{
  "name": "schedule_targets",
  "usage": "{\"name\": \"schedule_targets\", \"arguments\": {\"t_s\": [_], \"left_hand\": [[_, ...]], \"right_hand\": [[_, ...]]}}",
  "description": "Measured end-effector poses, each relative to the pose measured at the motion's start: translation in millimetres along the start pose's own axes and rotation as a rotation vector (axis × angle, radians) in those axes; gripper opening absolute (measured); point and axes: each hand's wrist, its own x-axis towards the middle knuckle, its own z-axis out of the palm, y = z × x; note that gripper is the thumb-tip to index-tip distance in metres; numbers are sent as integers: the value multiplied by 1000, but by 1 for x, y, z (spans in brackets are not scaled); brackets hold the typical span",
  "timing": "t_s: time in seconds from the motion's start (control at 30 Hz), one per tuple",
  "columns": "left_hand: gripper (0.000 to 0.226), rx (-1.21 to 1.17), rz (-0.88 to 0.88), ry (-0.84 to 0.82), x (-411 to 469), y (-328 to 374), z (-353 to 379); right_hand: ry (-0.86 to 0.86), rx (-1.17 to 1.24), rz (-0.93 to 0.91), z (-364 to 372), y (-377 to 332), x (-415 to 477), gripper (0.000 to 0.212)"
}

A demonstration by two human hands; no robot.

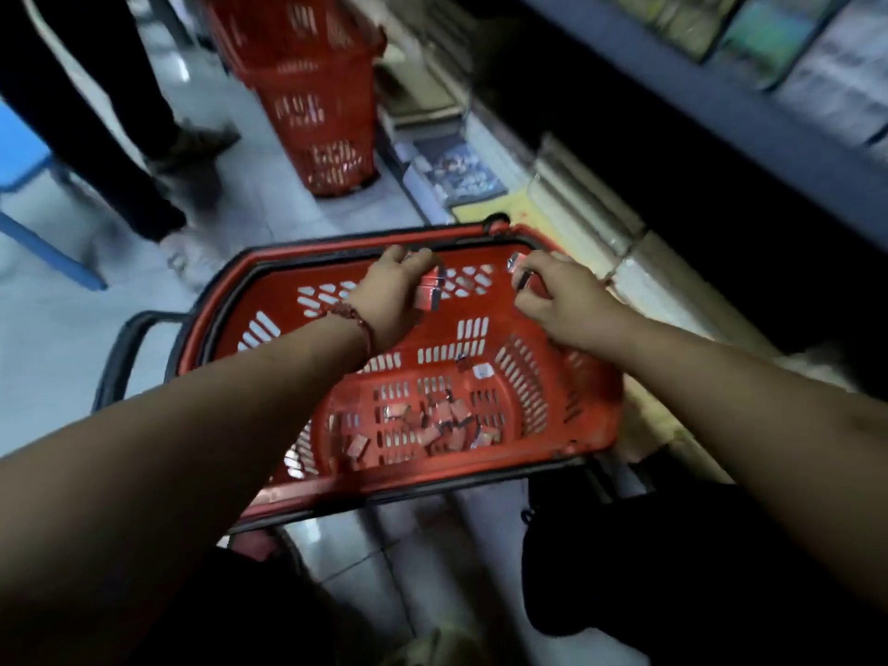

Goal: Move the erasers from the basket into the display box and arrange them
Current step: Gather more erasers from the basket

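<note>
A red plastic basket [591, 415] with a black rim stands on the floor in front of me. Several small red-wrapped erasers [444, 425] lie loose on its bottom. My left hand [391, 293], with a red bead bracelet on the wrist, grips a small stack of erasers [429, 293] above the basket's far side. Close to the far right corner, my right hand [560, 305] pinches erasers [521, 276] between its fingers. No display box shows in the blurred picture.
A second red basket [312, 88] stands on the floor behind. A person's dark legs and shoes [144, 151] are at the left, next to a blue stool [29, 161]. Low shelves with books and packs [456, 170] run along the right.
</note>
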Motion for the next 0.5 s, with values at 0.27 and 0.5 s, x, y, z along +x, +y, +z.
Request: {"name": "schedule_targets", "arguments": {"t_s": [0.27,0.5], "left_hand": [[51,-79,328,235,39,173,-71],[62,-198,657,253,43,356,-72]], "right_hand": [[366,41,16,-166,-31,-116,13],[582,-192,93,-288,-24,-242,14]]}}
